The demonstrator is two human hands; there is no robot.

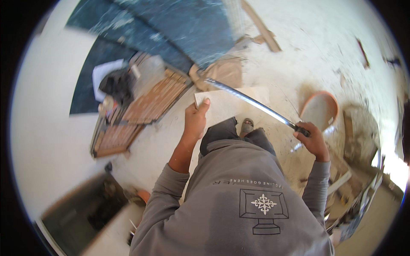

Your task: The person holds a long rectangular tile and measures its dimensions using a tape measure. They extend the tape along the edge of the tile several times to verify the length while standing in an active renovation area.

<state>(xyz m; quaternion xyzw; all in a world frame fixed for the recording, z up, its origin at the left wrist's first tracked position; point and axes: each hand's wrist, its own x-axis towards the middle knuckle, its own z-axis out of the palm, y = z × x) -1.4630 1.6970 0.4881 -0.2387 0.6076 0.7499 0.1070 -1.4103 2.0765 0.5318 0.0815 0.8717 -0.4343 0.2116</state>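
Observation:
My left hand [196, 119] grips the near left corner of a pale, flat rectangular sheet [230, 100], its thumb lying on top. Closed around a black handle, my right hand [315, 141] holds a long, narrow, shiny metal tool [256, 104]. The tool slants from the handle toward the far left and crosses above the sheet; whether it touches the sheet I cannot tell. Near its far end lies a tan piece [197, 77], blurred. Below the sheet, one sandalled foot [247, 127] shows on the floor.
Dark blue marbled panels [188, 25] lie at the far left. Brown slatted pieces [149, 98] with a black bag [117, 85] stand nearer. An orange-rimmed tub [335, 106] is at the right, with wood scraps [341, 183] nearer. A wooden strip [262, 27] lies far off.

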